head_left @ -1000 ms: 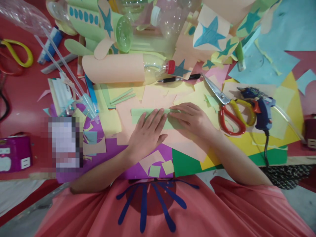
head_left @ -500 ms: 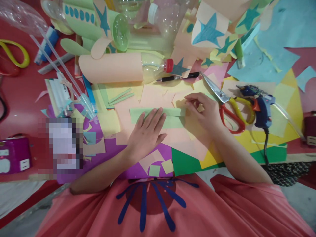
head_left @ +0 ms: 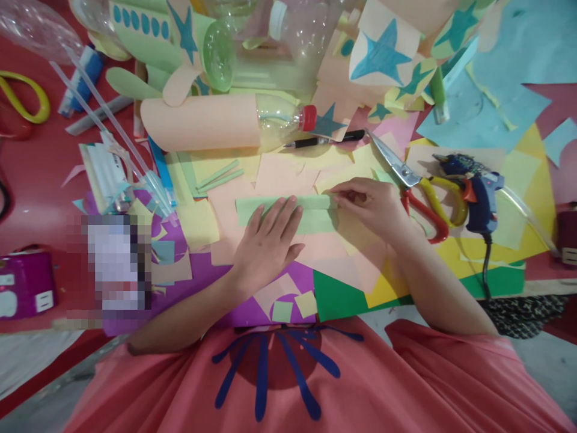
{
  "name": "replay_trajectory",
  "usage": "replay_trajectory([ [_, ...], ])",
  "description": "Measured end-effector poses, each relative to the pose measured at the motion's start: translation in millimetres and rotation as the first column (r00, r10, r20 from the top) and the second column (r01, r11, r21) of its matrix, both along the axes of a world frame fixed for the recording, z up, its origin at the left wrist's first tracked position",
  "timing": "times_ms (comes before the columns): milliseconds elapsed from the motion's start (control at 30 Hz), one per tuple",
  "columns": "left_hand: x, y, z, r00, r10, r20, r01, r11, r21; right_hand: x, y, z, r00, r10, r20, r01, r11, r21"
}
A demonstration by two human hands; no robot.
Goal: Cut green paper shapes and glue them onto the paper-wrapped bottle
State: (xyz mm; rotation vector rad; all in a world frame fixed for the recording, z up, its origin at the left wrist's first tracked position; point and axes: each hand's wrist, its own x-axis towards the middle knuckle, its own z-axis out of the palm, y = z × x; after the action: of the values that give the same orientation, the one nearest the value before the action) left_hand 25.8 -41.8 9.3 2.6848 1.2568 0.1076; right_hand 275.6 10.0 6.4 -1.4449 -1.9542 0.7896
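A light green paper strip [head_left: 315,224] lies crosswise before me, its far edge folded over in a narrow band. My left hand [head_left: 268,246] lies flat on it, fingers stretched out, pressing on the middle. At the strip's right end, the thumb and fingertips of my right hand [head_left: 367,204] are pinched together at the folded edge. Scissors [head_left: 408,174] with red and yellow handles lie just right of that hand. Beyond the strip are a black pen [head_left: 324,140] and a bottle wrapped in peach paper [head_left: 202,123] with a red cap.
A blue glue gun [head_left: 482,201] with its cord lies to the right. Thin green paper rolls [head_left: 220,179] and clear glue sticks [head_left: 121,135] are on the left. A blurred-out rectangular object [head_left: 112,264] is at lower left. Decorated bottles and blue star cutouts [head_left: 383,54] crowd the back.
My right hand has moved slightly left, its fingertips now on the far right corner of the folded band. My left hand stays flat on the paper.
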Motion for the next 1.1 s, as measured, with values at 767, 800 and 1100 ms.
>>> replay_trajectory([
  [767, 2.3, 0.7, 4.1, 0.999, 0.017, -0.031, -0.019, 0.998, -0.066, 0.3, -0.1, -2.0, 0.98, 0.093, 0.174, -0.122, 0.978, 0.169],
  [800, 2.3, 0.6, 4.4, 0.999, 0.018, -0.032, -0.02, 0.997, -0.069, 0.1, -0.2, -2.2, 0.977, 0.085, 0.195, -0.124, 0.973, 0.197],
  [1100, 3.4, -0.3, 4.5, 0.998, 0.023, -0.063, -0.027, 0.997, -0.075, -24.5, -29.7, 5.3, 0.847, 0.235, 0.476, -0.411, 0.858, 0.309],
])
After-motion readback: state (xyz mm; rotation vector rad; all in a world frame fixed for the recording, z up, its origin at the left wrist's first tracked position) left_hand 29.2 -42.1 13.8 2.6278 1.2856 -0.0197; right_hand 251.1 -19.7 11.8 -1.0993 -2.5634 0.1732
